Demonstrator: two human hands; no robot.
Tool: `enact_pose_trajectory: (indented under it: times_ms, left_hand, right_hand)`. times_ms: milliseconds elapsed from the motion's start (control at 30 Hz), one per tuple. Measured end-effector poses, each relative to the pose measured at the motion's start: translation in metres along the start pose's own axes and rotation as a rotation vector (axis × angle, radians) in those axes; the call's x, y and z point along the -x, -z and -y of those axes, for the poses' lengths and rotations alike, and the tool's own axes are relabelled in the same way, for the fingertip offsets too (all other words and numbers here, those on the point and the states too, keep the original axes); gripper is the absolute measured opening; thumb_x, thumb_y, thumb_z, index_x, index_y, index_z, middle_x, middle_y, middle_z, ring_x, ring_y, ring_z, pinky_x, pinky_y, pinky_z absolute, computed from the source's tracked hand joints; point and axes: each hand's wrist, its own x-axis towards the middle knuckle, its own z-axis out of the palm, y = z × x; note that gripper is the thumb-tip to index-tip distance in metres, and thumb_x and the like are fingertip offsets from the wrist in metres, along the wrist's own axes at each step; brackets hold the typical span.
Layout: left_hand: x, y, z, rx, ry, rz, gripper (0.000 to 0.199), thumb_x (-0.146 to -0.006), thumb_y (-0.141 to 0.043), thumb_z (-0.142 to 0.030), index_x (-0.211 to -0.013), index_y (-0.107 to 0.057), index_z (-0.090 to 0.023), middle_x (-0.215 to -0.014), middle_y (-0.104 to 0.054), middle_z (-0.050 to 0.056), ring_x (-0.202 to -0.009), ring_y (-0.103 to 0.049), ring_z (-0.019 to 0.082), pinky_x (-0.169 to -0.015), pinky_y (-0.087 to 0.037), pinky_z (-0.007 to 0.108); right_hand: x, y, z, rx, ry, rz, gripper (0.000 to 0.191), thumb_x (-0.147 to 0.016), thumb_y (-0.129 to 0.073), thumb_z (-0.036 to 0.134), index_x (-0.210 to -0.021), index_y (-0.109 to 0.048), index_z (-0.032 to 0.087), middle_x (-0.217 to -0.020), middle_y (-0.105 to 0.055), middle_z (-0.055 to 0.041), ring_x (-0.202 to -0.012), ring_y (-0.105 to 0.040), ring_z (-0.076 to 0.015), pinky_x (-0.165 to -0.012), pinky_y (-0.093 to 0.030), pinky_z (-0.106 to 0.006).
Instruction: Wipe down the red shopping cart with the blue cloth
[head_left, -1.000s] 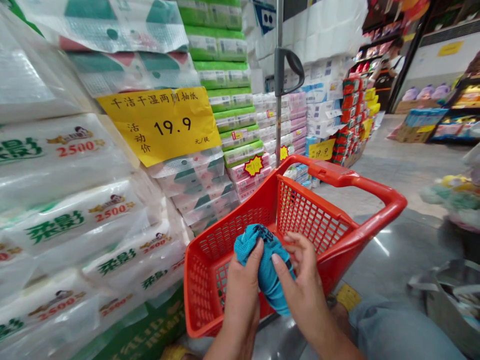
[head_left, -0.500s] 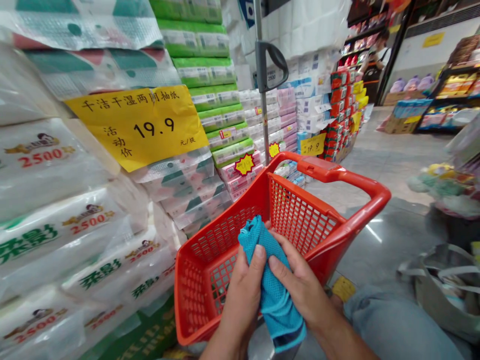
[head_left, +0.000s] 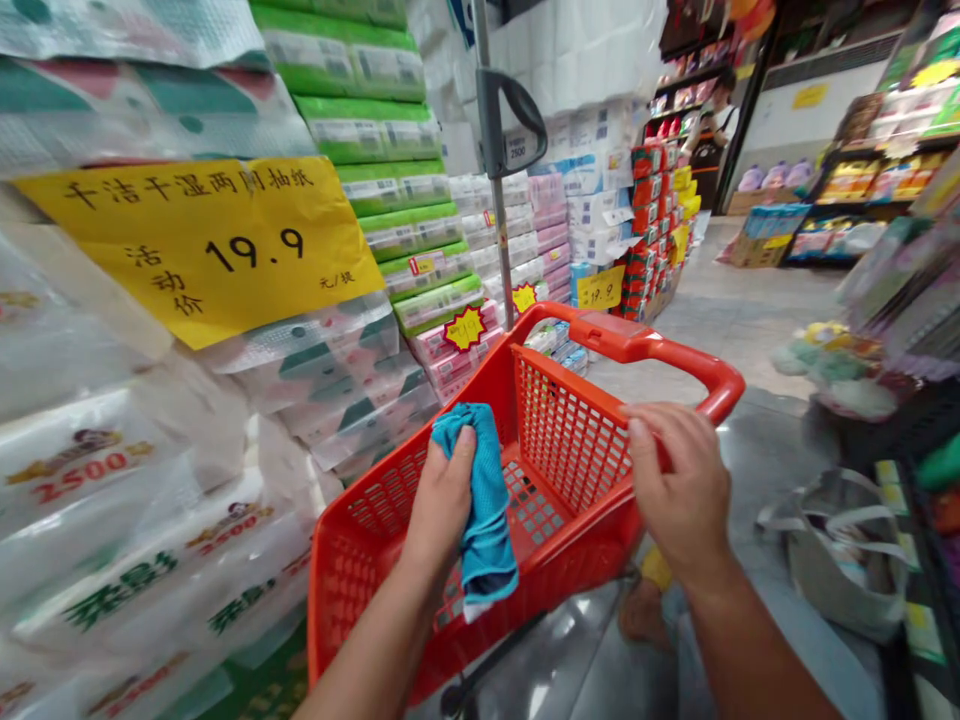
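Note:
My left hand (head_left: 444, 485) is closed around a bunched blue cloth (head_left: 484, 500), which hangs over the inside of a red shopping basket cart (head_left: 574, 425). The cloth's lower end has a dark patch and a whitish tip. On the right, my right hand (head_left: 679, 480) is at the cart's right rim, below the red handle. Its fingers curl over toward the rim with the thumb pointing up; whether they grip the rim is hard to make out. No cloth is in that hand.
Stacked tissue packs (head_left: 135, 500) with a yellow price sign (head_left: 217, 250) stand close on the left. A grey pole (head_left: 495, 200) rises behind the cart. A grey bag (head_left: 847, 560) sits at right. A person (head_left: 709, 150) stands far back.
My right hand has let go of the blue cloth and moved right to the cart's rim. My left hand still holds the cloth, now further left. The view has shifted rightward.

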Motion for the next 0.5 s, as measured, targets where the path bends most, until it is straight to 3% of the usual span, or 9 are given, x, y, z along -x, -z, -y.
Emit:
enact_pose_trajectory:
  times_ms: [100, 200, 300, 367, 500]
  left_hand:
    - [-0.028, -0.022, 0.003, -0.215, -0.240, 0.180, 0.032, -0.090, -0.061, -0.041, -0.114, -0.058, -0.020, -0.107, -0.069, 0.005, -0.105, -0.066, 0.021, -0.103, -0.047, 0.037]
    - [-0.044, -0.059, 0.004, -0.393, -0.392, 0.364, 0.028, -0.093, -0.055, -0.033, -0.118, -0.055, -0.021, -0.106, -0.068, 0.006, -0.103, -0.066, 0.023, -0.099, -0.049, 0.039]
    - [-0.054, -0.097, 0.003, -0.645, -0.563, 0.420, 0.031, -0.094, -0.051, -0.027, -0.124, -0.055, -0.021, -0.122, -0.062, 0.010, -0.110, -0.063, 0.026, -0.097, -0.050, 0.041]
    - [-0.056, -0.115, 0.002, -0.818, -0.616, 0.422, 0.034, -0.094, -0.050, -0.024, -0.127, -0.054, -0.021, -0.125, -0.058, 0.011, -0.104, -0.064, 0.026, -0.091, -0.053, 0.040]
    - [-0.055, -0.129, -0.002, -1.028, -0.678, 0.462, 0.032, -0.092, -0.052, -0.025, -0.123, -0.057, -0.023, -0.118, -0.056, 0.009, -0.093, -0.066, 0.023, -0.082, -0.055, 0.036]
  right_hand:
    - [-0.025, 0.015, -0.046, 0.227, 0.119, -0.019, 0.026, -0.097, -0.048, 0.031, -0.092, -0.072, 0.020, -0.093, -0.074, -0.0058, -0.099, -0.064, -0.0221, -0.114, -0.032, -0.052]
    - [-0.033, 0.019, -0.068, 0.258, 0.187, 0.038, 0.030, -0.097, -0.046, 0.028, -0.080, -0.070, 0.022, -0.079, -0.071, -0.0013, -0.085, -0.064, -0.0179, -0.117, -0.027, -0.052]
    - [-0.028, 0.018, -0.073, 0.198, 0.278, 0.038, 0.029, -0.092, -0.051, 0.024, -0.067, -0.066, 0.022, -0.066, -0.065, 0.0015, -0.075, -0.059, -0.0155, -0.108, -0.036, -0.045]
    - [-0.025, 0.018, -0.074, 0.169, 0.333, 0.037, 0.026, -0.089, -0.053, 0.021, -0.068, -0.068, 0.024, -0.064, -0.064, 0.0031, -0.075, -0.058, -0.0149, -0.104, -0.038, -0.043]
    - [-0.022, 0.021, -0.073, 0.154, 0.344, 0.063, 0.025, -0.086, -0.053, 0.021, -0.078, -0.075, 0.030, -0.066, -0.067, 0.0047, -0.076, -0.059, -0.0150, -0.103, -0.035, -0.044]
